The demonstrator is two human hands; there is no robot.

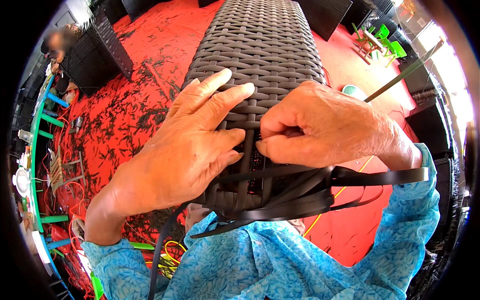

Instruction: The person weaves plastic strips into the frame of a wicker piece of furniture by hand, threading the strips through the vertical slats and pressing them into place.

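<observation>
A long dark grey woven wicker piece (260, 45) stretches away from my body, its weave dense at the far end. Close to me the weave stops, and bare lengthwise strands with dark gaps show. My left hand (175, 145) lies across its left side with the fingers spread, fingertips on the weave. Over the right side, my right hand (330, 127) is curled closed, thumb and forefinger at the edge of the unwoven gap; whatever they pinch is hidden. Below both hands, several loose flat dark plastic strips (300, 200) cross the near end, and some stick out to the right.
Dark strip scraps litter the red floor (155, 40) at left. A person beside a black woven piece (95, 55) is at the far left, near a green-and-blue frame (36, 145). A pole (405, 72) slants at right. Green chairs (395, 49) stand at the back right.
</observation>
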